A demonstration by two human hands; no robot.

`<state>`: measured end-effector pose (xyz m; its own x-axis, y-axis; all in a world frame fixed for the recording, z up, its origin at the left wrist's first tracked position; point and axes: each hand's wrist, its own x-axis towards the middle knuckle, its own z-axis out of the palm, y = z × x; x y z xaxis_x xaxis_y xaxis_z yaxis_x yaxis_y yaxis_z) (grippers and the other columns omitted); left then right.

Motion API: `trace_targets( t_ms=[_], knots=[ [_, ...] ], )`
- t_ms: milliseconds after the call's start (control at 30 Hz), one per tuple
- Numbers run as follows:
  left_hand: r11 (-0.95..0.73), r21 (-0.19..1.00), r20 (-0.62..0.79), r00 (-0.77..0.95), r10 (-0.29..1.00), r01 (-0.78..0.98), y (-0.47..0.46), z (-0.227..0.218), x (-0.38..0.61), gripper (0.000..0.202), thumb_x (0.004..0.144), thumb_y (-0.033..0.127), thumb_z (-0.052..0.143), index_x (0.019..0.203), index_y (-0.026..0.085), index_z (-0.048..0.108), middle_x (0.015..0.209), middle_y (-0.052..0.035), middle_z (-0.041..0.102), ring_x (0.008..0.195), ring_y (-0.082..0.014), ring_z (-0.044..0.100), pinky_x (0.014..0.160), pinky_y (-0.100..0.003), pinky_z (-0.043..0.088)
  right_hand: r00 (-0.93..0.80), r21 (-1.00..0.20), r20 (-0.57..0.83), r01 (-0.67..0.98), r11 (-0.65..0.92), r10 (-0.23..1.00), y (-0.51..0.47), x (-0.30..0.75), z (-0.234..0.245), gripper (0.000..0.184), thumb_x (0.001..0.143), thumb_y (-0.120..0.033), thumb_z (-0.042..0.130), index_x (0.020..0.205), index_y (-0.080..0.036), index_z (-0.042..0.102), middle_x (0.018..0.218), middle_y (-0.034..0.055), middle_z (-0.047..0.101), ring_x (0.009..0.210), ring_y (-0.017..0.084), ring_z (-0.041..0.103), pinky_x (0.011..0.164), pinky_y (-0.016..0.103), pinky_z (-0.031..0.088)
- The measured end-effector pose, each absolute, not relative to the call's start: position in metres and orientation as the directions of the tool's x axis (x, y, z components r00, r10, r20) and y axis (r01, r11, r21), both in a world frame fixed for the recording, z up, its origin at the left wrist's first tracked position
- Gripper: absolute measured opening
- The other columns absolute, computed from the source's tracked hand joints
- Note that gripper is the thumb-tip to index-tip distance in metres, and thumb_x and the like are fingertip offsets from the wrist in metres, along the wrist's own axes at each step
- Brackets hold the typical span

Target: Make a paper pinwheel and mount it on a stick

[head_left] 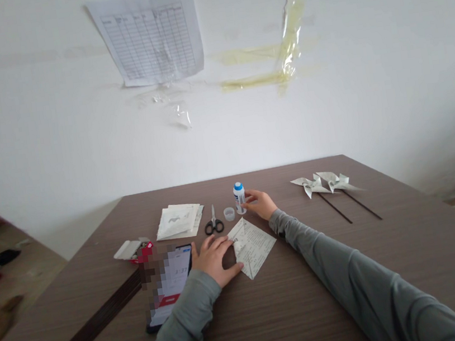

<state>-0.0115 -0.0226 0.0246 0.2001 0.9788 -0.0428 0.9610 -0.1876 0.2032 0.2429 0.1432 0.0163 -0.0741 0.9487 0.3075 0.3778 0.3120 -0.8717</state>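
Observation:
My left hand [217,259] lies flat with fingers spread on the left part of a square printed paper [252,245] creased along its diagonals, on the brown table [297,307]. My right hand [261,203] reaches farther back and its fingers close on a small white glue bottle with a blue top [239,197], which stands upright. The bottle's clear cap [229,213] sits just left of it.
Black-handled scissors [213,224] and a stack of paper sheets [179,221] lie behind my left hand. A phone [172,291], a small red box [137,251] and a bundle of dark sticks [100,321] are at left. Two paper pinwheels on sticks [326,185] lie at right.

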Motion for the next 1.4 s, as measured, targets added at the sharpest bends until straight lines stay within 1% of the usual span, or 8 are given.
trace_targets(
  t_ms=[200,400,533,633,700,833,1000,1400],
  knots=[
    [-0.193,0.199,-0.032,0.203,0.979,0.961,-0.022,0.020,-0.010,0.076,0.102,0.053,0.097,0.176,0.040,0.086,0.193,-0.0105,0.076,0.190,-0.0584,0.053,0.156,-0.099,0.028,-0.025,-0.862,0.340,0.390,0.322,0.940,0.142,0.256,0.012,0.044,0.084,-0.019,0.103,0.127,-0.025,0.093,0.123,0.0091,0.095,0.099,0.029,0.093,0.103,0.047,0.079],
    [-0.209,0.225,0.007,0.213,0.977,0.952,-0.025,0.014,0.001,0.078,0.101,0.055,0.098,0.176,0.037,0.086,0.191,-0.0146,0.077,0.186,-0.0604,0.056,0.153,-0.103,0.028,-0.033,-0.834,0.414,0.387,0.394,0.910,0.122,0.290,0.003,0.038,0.087,-0.023,0.101,0.122,-0.026,0.088,0.113,0.0055,0.091,0.092,0.026,0.089,0.100,0.049,0.078],
    [-0.257,0.284,0.027,0.260,0.965,0.924,-0.029,0.013,0.007,0.076,0.107,0.057,0.094,0.180,0.040,0.082,0.190,-0.0142,0.078,0.185,-0.0579,0.058,0.153,-0.102,0.030,-0.126,-0.795,0.463,0.378,0.474,0.877,0.094,0.313,0.001,0.029,0.089,-0.024,0.103,0.113,-0.027,0.089,0.109,0.0035,0.091,0.093,0.026,0.087,0.104,0.049,0.076],
    [-0.231,0.287,0.081,0.216,0.973,0.930,-0.031,0.012,0.012,0.077,0.104,0.056,0.099,0.177,0.037,0.084,0.185,-0.0180,0.081,0.182,-0.0597,0.061,0.153,-0.103,0.031,-0.223,-0.756,0.488,0.376,0.536,0.844,0.071,0.329,0.000,0.018,0.094,-0.028,0.105,0.106,-0.028,0.091,0.101,0.0037,0.090,0.099,0.030,0.088,0.104,0.049,0.075],
    [-0.258,0.300,0.089,0.242,0.966,0.918,-0.032,0.012,0.015,0.076,0.107,0.056,0.096,0.179,0.035,0.083,0.185,-0.0192,0.081,0.182,-0.0594,0.060,0.153,-0.102,0.032,-0.395,-0.669,0.504,0.383,0.636,0.768,0.058,0.337,-0.002,0.009,0.105,-0.031,0.100,0.111,-0.028,0.094,0.109,0.0070,0.093,0.100,0.030,0.089,0.104,0.048,0.075],
    [-0.288,0.302,0.085,0.275,0.958,0.909,-0.033,0.013,0.018,0.075,0.110,0.055,0.093,0.181,0.033,0.081,0.185,-0.0208,0.080,0.181,-0.0584,0.061,0.153,-0.100,0.033,-0.542,-0.525,0.487,0.445,0.725,0.685,0.037,0.342,-0.005,0.005,0.113,-0.030,0.093,0.116,-0.030,0.097,0.114,0.0084,0.097,0.108,0.031,0.092,0.109,0.049,0.072],
    [-0.289,0.302,0.129,0.262,0.957,0.909,-0.038,0.011,0.020,0.070,0.109,0.049,0.094,0.177,0.035,0.084,0.182,-0.0189,0.082,0.178,-0.0556,0.066,0.153,-0.097,0.038,-0.639,-0.417,0.418,0.496,0.762,0.645,0.016,0.331,0.000,0.012,0.110,-0.026,0.095,0.119,-0.033,0.099,0.116,0.0084,0.099,0.112,0.033,0.092,0.112,0.053,0.069],
    [-0.278,0.256,0.142,0.249,0.958,0.926,-0.045,0.015,0.033,0.072,0.111,0.041,0.091,0.182,0.035,0.082,0.182,-0.0215,0.081,0.178,-0.0565,0.065,0.152,-0.093,0.043,-0.623,-0.369,0.402,0.560,0.742,0.671,-0.001,0.320,0.006,0.014,0.099,-0.030,0.106,0.110,-0.038,0.101,0.113,0.0088,0.098,0.108,0.037,0.091,0.102,0.053,0.071]
  ],
)
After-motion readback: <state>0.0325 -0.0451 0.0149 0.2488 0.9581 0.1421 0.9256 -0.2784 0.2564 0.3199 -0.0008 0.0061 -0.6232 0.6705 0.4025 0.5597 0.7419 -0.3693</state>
